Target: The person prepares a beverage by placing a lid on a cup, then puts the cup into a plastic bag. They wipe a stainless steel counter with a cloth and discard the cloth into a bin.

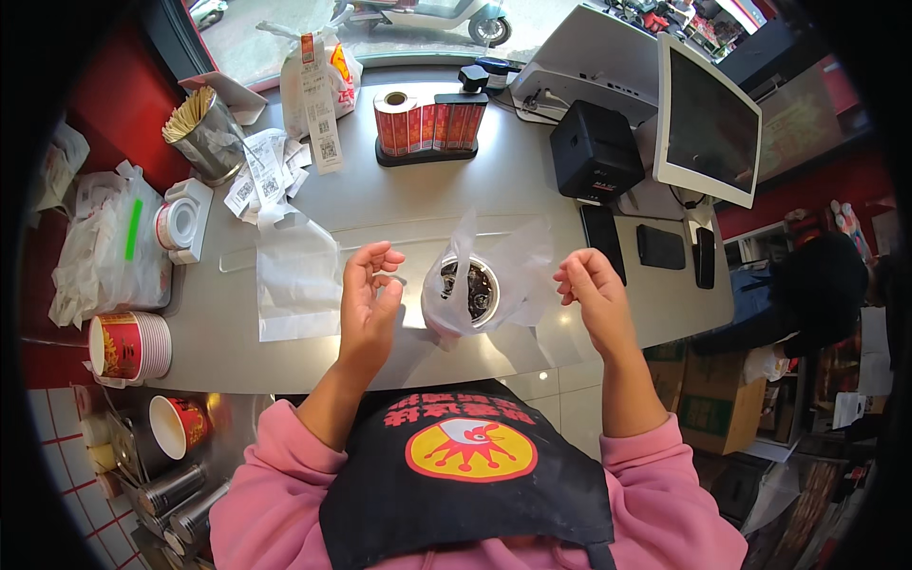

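A cup of dark drink [483,293] with ice or bubbles stands on the metal counter [399,206] in front of me, inside a thin translucent plastic bag [527,263] whose handles stick up and outward. My left hand [372,296] is raised to the left of the cup, fingers curled and apart, touching nothing. To the right of the bag, my right hand [593,296] is also raised; its thumb lies close to the curled fingers and no held object shows. A flat white plastic bag [298,281] lies left of my left hand.
Behind the cup is a sticker roll dispenser [427,132]; receipts [267,171] and a packed bag [285,85] are back left. Stacked paper bowls [132,345] stand at the left edge. A black printer [595,149], a monitor [709,117] and a phone [604,242] are right. A person [812,292] stands beyond.
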Motion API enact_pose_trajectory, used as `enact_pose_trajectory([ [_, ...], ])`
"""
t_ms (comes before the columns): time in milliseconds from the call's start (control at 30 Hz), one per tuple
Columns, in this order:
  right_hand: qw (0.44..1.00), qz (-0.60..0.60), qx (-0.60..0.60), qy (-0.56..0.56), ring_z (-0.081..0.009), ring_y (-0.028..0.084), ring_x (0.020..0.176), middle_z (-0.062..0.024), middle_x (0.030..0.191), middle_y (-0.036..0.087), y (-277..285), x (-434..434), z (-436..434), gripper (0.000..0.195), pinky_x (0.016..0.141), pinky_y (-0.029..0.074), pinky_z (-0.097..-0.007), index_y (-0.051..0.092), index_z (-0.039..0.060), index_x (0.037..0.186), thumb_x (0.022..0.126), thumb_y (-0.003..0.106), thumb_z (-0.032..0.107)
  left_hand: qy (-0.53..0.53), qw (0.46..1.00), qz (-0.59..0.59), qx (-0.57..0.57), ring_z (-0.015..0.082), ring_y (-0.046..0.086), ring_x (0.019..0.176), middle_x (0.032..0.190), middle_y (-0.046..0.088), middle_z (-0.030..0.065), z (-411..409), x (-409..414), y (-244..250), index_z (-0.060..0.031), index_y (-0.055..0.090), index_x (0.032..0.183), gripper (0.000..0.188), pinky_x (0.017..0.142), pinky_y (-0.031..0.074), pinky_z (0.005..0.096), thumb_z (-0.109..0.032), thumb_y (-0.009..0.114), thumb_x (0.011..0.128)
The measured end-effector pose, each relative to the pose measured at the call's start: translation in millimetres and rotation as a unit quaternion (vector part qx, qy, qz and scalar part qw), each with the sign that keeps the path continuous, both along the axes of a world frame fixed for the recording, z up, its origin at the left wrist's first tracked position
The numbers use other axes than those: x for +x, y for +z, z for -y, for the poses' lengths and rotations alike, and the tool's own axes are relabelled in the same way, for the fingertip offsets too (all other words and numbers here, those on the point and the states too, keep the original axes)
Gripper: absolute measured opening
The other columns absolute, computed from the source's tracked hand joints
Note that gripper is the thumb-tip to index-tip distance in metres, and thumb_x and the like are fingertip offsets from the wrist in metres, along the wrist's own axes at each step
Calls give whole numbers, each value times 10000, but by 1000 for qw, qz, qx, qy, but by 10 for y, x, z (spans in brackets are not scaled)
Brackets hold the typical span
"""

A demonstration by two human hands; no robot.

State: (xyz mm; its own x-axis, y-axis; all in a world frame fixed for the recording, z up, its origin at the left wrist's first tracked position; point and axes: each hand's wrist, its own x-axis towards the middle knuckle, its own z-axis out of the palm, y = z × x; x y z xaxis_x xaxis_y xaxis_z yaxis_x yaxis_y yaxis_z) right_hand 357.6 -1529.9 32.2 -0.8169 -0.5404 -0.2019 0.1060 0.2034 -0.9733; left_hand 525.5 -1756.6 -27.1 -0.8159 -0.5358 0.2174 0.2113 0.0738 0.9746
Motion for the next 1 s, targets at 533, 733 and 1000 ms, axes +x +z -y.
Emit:
enact_pose_trajectory([
  [533,955,180,-148,183,-170,531,956,-96,984,584,605,453,621,616,874,395,-316,265,80,1363,868,609,205,-98,895,46,-433,265,562,982,1030,627,116,-420,14,1183,27,333,1317,636,911,280,428,-232,631,818],
  [733,973,100,-114,174,-85,526,793,-4,805,542,713,313,609,519,785,416,-248,359,51,1269,825,625,79,-101,912,-31,-397,225,555,1064,1044,643,88,-210,186,949,-30,385,1314,634,993,230,441,-236,667,786],
  [1000,981,-159,-19,107,-77,489,680,11,720,481,1207,-454,763,554,644,397,-204,361,22,1257,743,569,29,369,878,278,-126,214,522,1045,1137,561,103,1442,790,-378,-57,449,1245,543,870,415,314,-213,673,775],
])
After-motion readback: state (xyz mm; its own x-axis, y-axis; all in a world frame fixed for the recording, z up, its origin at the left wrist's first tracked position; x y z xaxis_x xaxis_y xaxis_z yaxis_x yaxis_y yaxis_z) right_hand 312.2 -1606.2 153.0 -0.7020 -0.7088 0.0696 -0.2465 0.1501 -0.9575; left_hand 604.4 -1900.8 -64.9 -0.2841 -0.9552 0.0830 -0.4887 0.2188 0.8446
